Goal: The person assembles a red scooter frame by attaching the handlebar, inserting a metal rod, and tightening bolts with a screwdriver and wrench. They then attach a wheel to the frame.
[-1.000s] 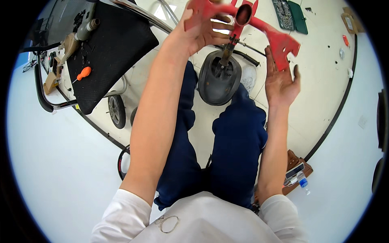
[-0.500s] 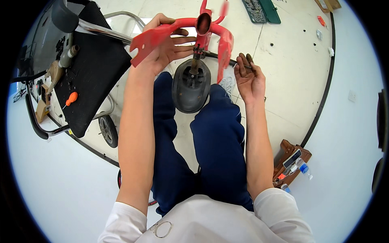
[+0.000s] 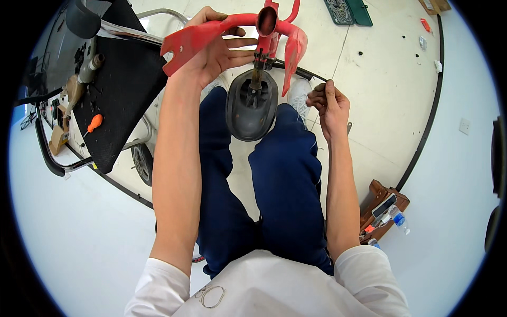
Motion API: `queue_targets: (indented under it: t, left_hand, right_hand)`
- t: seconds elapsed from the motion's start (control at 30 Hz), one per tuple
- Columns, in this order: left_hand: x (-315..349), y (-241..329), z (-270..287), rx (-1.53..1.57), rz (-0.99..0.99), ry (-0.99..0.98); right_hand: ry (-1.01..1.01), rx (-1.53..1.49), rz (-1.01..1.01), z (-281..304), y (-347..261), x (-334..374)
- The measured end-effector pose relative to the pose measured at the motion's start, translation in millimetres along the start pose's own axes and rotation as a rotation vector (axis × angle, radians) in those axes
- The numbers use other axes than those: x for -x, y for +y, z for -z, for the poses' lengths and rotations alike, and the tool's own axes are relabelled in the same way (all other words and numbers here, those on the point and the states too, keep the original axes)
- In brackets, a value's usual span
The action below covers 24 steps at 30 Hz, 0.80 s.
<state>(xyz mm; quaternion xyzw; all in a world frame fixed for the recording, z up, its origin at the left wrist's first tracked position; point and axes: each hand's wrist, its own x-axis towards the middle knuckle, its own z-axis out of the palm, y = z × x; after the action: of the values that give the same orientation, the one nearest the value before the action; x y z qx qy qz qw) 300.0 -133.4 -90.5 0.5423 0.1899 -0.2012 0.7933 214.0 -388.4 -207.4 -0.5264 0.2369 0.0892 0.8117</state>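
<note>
A red child's bicycle frame (image 3: 240, 20) hangs in front of me with an open tube end facing up. My left hand (image 3: 203, 61) holds it from the left, thumb over the red tube and fingers stretched behind it. Below the tube, a black saddle (image 3: 251, 119) sits on a short post (image 3: 256, 79) with a dark clamp around it. From the clamp a slim black rod (image 3: 303, 72) reaches out to the right. The thumb and fingers of my right hand (image 3: 334, 113) pinch its outer end. Dark smudges mark those fingertips.
On the left, a chair with a black mesh seat (image 3: 119, 90) bears an orange-handled screwdriver (image 3: 95, 123) and a grey-tan tool. A small wheel (image 3: 142, 165) is beneath it. A green case of screws (image 3: 339, 11) lies far ahead. At right stands a wooden box (image 3: 381, 198) with a phone and bottle.
My right hand's fingers have gone from loosely spread along the rod to a pinch at its end. The red frame and left hand have shifted slightly upward in view.
</note>
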Motion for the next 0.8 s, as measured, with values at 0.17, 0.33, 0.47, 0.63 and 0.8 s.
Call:
queue_targets:
  t: [0.17,0.33,0.47,0.63,0.8]
  left_hand:
    - [-5,1,10,-0.01,0.052,-0.058]
    - [-1,0,2,0.005,0.057,-0.002]
    - [3,2,-3,-0.013,0.064,0.024]
    - [-1,-1,1,-0.018,0.049,0.011]
    - [-5,0,12,0.043,0.047,-0.051]
  right_hand:
    - [0.049,0.083,-0.124,-6,-28,7]
    - [0.175,0.52,0.151,-25,-45,8]
    - [0.074,0.447,0.225,-21,-43,6]
    - [-0.119,0.352,0.305,-8,-43,8]
    - [-0.166,0.526,0.294,5,-44,-5]
